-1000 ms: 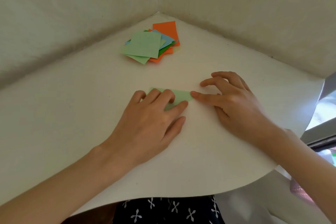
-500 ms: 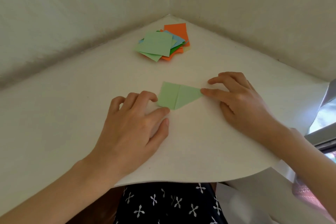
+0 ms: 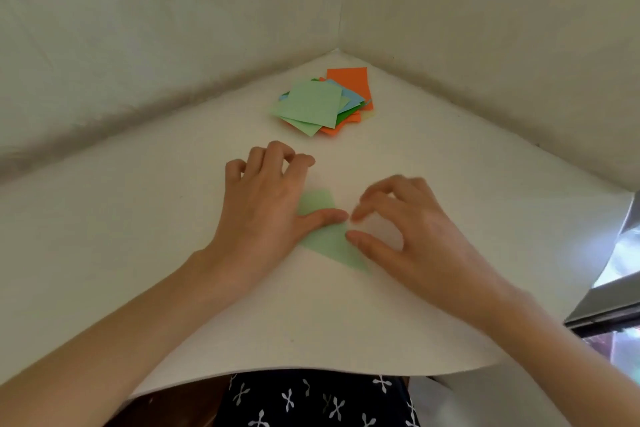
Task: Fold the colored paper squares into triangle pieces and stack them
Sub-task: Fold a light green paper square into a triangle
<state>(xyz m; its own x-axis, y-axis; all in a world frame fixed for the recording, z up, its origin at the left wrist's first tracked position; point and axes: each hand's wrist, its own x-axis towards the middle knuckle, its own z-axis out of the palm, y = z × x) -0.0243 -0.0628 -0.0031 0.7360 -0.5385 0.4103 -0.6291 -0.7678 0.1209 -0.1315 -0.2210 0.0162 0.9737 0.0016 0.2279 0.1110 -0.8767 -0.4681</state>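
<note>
Left hand's [image 3: 266, 215] straight thumb presses green paper [image 3: 332, 246]; right hand [image 3: 415, 236] clawed beside it, grip unclear

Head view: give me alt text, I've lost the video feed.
Two hands work a light green paper on a white table: the left hand presses it with the thumb, the right hand touches its edge. A loose pile of coloured squares lies behind, in the corner.

green paper [image 3: 332, 250]: middle hidden under left hand [image 3: 266, 211] | right hand [image 3: 426, 243] fingers [image 3: 374, 199]: blurred | pile [image 3: 311, 104]: lower sheets covered
</note>
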